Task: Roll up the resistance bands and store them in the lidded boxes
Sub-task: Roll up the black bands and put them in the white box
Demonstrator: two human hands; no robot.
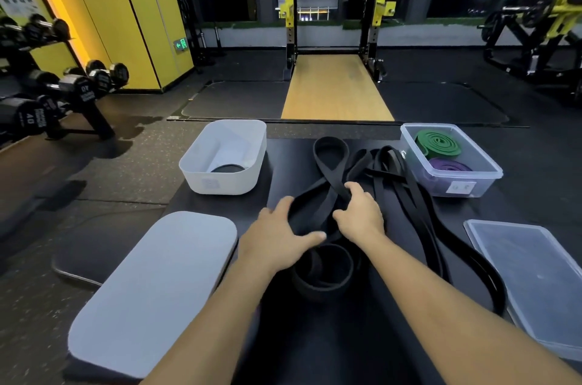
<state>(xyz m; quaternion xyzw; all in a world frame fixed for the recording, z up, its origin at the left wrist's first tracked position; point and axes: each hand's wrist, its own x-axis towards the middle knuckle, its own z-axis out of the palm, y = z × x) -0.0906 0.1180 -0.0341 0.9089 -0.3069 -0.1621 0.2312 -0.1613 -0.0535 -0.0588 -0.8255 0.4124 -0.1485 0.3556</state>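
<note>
A tangle of black resistance bands (387, 164) lies on a black mat in front of me. My right hand (359, 211) pinches a wide black band (327, 151) where its loop crosses. My left hand (280, 233) rests spread on the same band, fingers apart. A black band (324, 274) sits loosely coiled just below my hands. The white box (226, 180) at the left holds one rolled black band (227, 168). The clear box (478, 178) at the right holds a rolled green band (437, 142) and a rolled purple band (450, 166).
The white lid (151, 290) lies flat at the near left. The clear lid (535, 277) lies at the near right. A dumbbell rack (56, 92) stands at the far left, a squat rack with a wooden platform (337, 88) straight ahead.
</note>
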